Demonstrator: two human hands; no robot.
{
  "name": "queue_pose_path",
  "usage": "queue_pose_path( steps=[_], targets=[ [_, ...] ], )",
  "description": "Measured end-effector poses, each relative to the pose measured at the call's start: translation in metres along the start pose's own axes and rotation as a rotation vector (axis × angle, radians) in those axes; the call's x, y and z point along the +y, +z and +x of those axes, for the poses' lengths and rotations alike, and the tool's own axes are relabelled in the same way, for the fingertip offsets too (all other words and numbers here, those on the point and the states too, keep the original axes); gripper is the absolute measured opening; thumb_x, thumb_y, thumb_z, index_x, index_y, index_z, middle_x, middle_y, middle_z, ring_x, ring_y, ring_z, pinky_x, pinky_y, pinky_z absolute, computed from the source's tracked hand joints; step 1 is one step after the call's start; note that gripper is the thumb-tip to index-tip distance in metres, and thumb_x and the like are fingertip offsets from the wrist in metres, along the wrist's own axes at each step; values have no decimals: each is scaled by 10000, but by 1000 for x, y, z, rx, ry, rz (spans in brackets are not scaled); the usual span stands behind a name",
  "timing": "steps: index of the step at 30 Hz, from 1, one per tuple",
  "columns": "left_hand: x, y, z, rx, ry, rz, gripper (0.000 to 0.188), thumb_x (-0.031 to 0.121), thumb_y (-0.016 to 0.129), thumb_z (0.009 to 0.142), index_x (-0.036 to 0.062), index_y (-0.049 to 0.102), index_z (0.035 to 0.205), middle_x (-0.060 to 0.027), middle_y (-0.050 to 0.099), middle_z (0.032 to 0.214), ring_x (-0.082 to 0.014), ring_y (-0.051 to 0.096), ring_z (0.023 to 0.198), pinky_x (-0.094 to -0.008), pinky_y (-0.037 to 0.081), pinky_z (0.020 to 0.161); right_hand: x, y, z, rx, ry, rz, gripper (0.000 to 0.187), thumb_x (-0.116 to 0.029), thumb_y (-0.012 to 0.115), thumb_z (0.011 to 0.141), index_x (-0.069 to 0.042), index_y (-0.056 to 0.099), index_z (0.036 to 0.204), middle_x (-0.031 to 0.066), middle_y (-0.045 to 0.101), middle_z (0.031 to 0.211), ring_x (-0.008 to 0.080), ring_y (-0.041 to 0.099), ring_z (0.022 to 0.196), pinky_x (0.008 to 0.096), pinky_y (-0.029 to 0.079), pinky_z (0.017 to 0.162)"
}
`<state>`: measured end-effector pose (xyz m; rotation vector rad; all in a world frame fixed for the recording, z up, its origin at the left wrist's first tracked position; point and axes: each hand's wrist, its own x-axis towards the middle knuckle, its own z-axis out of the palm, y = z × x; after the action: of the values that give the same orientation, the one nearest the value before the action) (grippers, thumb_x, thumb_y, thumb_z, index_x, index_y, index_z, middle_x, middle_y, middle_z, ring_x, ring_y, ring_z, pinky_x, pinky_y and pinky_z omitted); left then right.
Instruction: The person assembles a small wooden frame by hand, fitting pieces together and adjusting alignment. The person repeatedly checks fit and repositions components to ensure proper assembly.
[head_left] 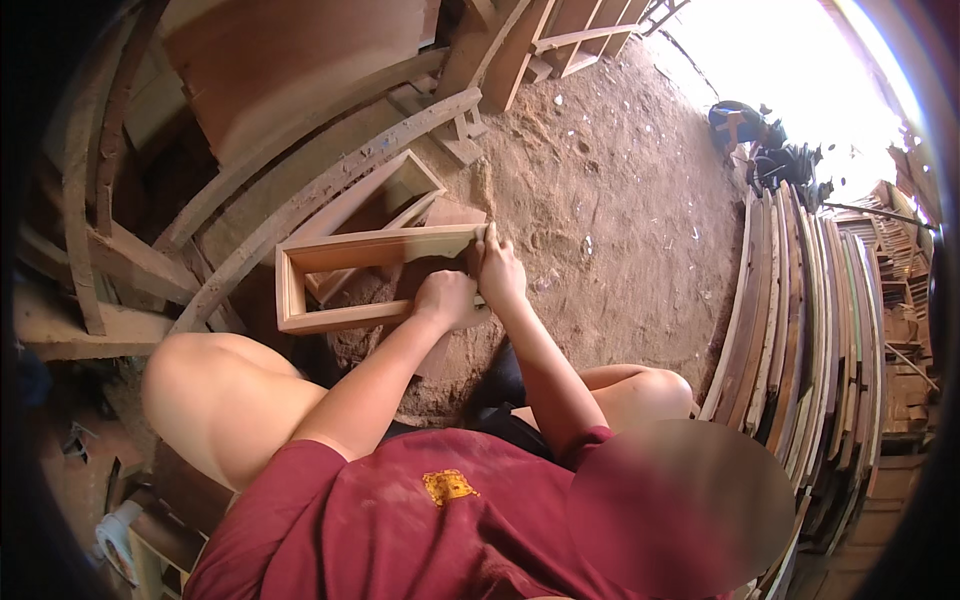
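Note:
A light wooden rectangular frame point(352, 317) is tilted in front of me, its long sides running left to right. At its right end, my right hand point(503, 270) is closed on the short side, fingers over the far corner. My left hand point(447, 298) makes a fist just inside that same end, close to the right hand. What the left fingers hold, if anything, is hidden. Behind the frame, a second wooden frame point(362, 190) lies on the ground, partly covered by the first.
Curved wooden beams point(330, 185) and a large brown board point(295, 70) stand at the far left. Sandy ground point(620, 210) spreads to the right, bordered by stacked planks point(790, 320). Dark bundled things point(785, 160) sit at the far right. My bent knees flank the work.

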<state>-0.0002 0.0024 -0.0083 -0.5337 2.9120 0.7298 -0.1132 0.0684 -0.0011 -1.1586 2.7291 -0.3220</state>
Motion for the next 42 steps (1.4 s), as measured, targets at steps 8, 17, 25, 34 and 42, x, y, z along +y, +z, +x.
queue_pose_path(
  steps=[8,17,25,34,42],
  targets=[
    [4,-8,-4,10,-23,5,481,557,669,774,90,767,834,-152,743,847,-303,744,816,-416,603,756,7,-2,-16,-93,-38,-40,589,-338,443,1049,-67,321,1558,283,594,1154,441,699,919,480,583,768],
    [4,-8,-3,50,67,58,486,516,679,792,68,699,979,-166,732,881,-318,738,848,-430,594,770,22,-1,22,8,-70,99,422,-365,435,1055,-28,589,1256,267,641,1083,457,661,960,519,540,829],
    [5,-4,-5,73,43,8,429,476,729,752,84,701,925,-164,726,921,-317,729,898,-435,589,802,72,-23,-89,-240,-210,-55,514,-323,434,1053,-82,414,1508,265,674,968,426,700,819,501,572,722],
    [3,-6,-8,74,50,-12,409,433,742,736,73,689,922,-169,725,925,-327,723,915,-446,583,809,94,-32,-94,-105,45,481,429,-290,514,1057,-117,545,1449,168,687,918,224,676,813,358,542,739],
    [5,-6,-4,100,12,0,436,484,735,751,84,723,925,-148,738,921,-298,738,899,-422,595,800,44,0,-57,110,-87,186,499,-300,541,1031,-64,486,1468,263,577,1135,426,617,1045,482,519,895]
  ],
)
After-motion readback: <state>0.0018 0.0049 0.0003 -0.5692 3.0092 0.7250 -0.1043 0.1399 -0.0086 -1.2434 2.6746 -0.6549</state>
